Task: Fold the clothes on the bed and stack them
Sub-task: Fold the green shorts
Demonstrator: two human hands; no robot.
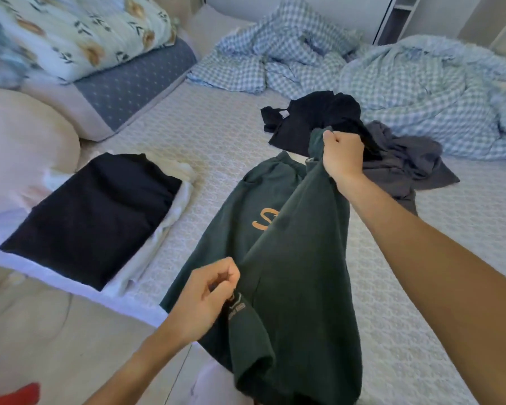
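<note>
Matt green fleece trousers (289, 273), quilted textured mattress cover (216, 135)

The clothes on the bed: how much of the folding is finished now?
Done: a folded black garment lies on a white one. In hand: the right hand and left hand grip green trousers. Left: a crumpled black garment and grey one.

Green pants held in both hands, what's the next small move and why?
Probably lay the green pants flat on the bed: the right hand grips one end raised, the left hand pinches the other, and the cloth hangs bunched and unfolded.
</note>
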